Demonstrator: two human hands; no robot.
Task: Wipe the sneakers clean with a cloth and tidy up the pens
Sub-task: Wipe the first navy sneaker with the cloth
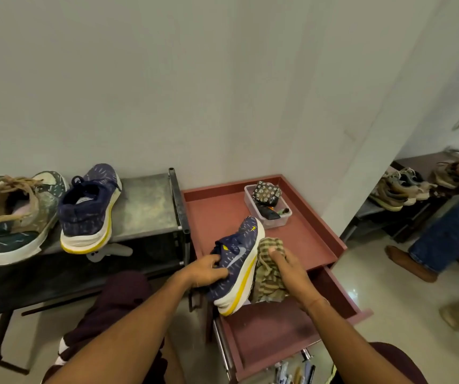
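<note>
My left hand [207, 269] grips a navy sneaker [238, 263] with a white and yellow sole, tilted on its side over the red cabinet. My right hand [292, 268] holds a bunched green checked cloth [267, 273] against the sneaker's sole. The matching navy sneaker [91, 209] stands on the dark shoe rack [145, 206] to the left. Several pens [295, 374] lie in a lower drawer at the bottom edge, partly hidden.
A green and tan sneaker [15, 214] sits at the rack's far left. On the red cabinet top [217, 214] stands a clear plastic box [268, 207] with a patterned pouch. An open red drawer [275, 325] juts out below. Another person [444, 231] and more shoes are at the right.
</note>
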